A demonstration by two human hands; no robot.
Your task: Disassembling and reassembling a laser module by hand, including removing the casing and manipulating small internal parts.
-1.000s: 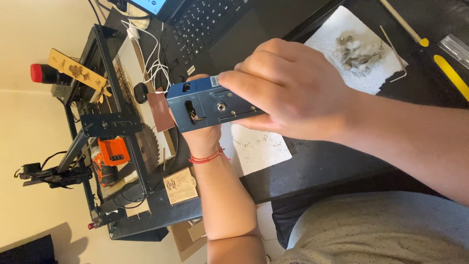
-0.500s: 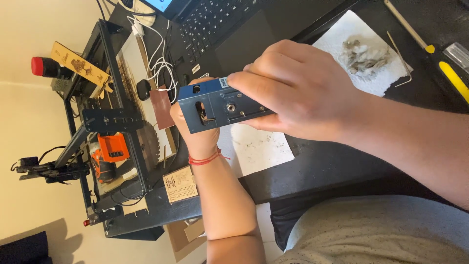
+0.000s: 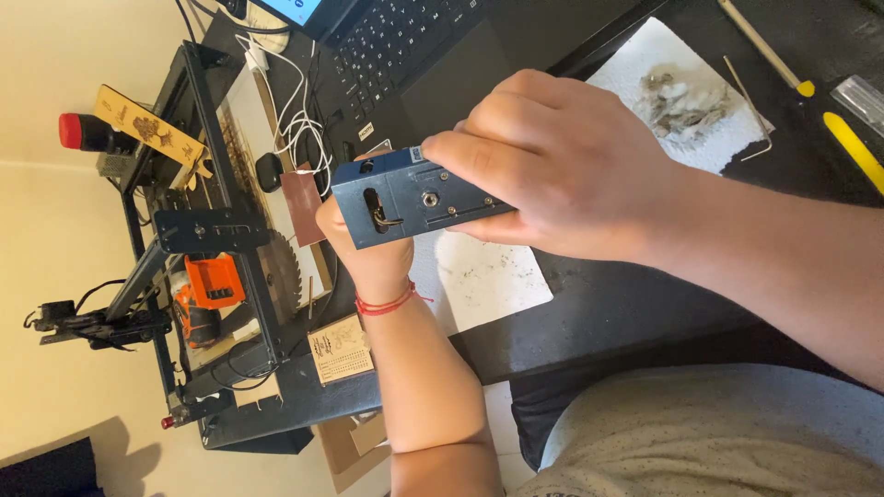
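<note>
Both my hands hold a small blue metal box point(image 3: 396, 198) above a black desk point(image 3: 608, 313). The box face shows a slot with a bent metal piece and a round hole. My left hand point(image 3: 368, 262), with a red string around its wrist, grips the box from behind and below. From the right, my right hand point(image 3: 562, 175) wraps over the box's other end, fingers along its top and underside.
A white paper point(image 3: 488, 276) with specks lies under the box. A paper towel point(image 3: 681, 101) holds grey fluff, with a hex key point(image 3: 746, 101) and yellow-handled screwdriver point(image 3: 852, 147) nearby. A laptop point(image 3: 414, 46) lies behind. A black frame machine point(image 3: 203, 230) with an orange module stands left.
The box and both hands have drifted slightly to the right in view. The grip of each hand is the same.
</note>
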